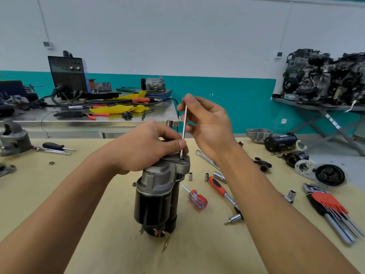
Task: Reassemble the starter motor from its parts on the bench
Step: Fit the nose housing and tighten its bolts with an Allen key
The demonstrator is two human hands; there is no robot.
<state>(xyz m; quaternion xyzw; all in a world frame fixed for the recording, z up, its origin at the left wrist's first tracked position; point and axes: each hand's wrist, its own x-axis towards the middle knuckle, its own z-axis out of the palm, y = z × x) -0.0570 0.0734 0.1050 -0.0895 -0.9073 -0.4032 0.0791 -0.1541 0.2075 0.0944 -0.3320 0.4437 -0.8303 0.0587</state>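
Nearest you, in the middle of the desk point(98, 224), the starter motor point(156, 196) stands upright on its black end, grey housing on top. To its right, toward the near right corner, lie a red-handled screwdriver point(198, 199), a ratchet point(221, 189) with a red and black grip, and a hex key set point(331, 206) in a red holder. Two small sockets point(190, 176) stand near the motor's housing. Your left hand point(146, 149) sits over the top of the motor, its fingers curled round the housing and gripping it. Your right hand point(207, 125) is above and to the right, thumb and fingers pinching a thin metal rod point(184, 127) that stands nearly upright. The rod's lower tip meets a fastener on the housing's top, just beside your left thumb. Along the far right edge lie loose parts, among them a black motor body point(280, 142) and a gear housing point(325, 174). Near the far left edge lies a black-handled screwdriver point(54, 145).
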